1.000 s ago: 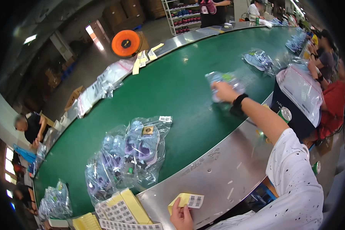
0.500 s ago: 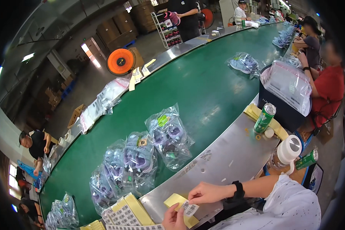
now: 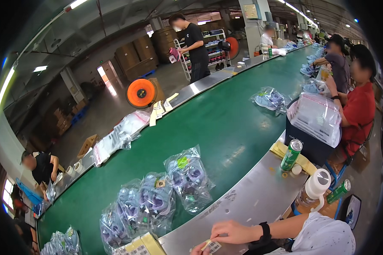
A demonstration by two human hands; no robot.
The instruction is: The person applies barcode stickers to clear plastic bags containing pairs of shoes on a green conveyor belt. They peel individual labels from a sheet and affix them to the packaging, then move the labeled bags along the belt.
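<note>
Right hand (image 3: 230, 232): fingers pinched shut on a small white label (image 3: 214, 246), at the lower edge of the view, over the steel table (image 3: 259, 199).
Left hand (image 3: 198, 249): only partly in view, just beside the label on its left and touching it; fingers curled at its edge, but whether they clamp it cannot be told.
Label: lies between the two hands, long axis running roughly left to right; a yellow backing strip shows at its near corner.
Sticker sheets (image 3: 141, 245): yellow-and-white stack, just left of the fingers, near the table's belt-side edge.
Bagged shoes (image 3: 157, 197): several clear bags on the green belt (image 3: 225, 123), beyond and left of the fingers; the left hand is nearer.
Open room: bare steel stretches ahead and right of the fingers.
Farther right: green can (image 3: 291, 154), white jug (image 3: 317, 187), dark bin (image 3: 312, 142) holding clear bags.
</note>
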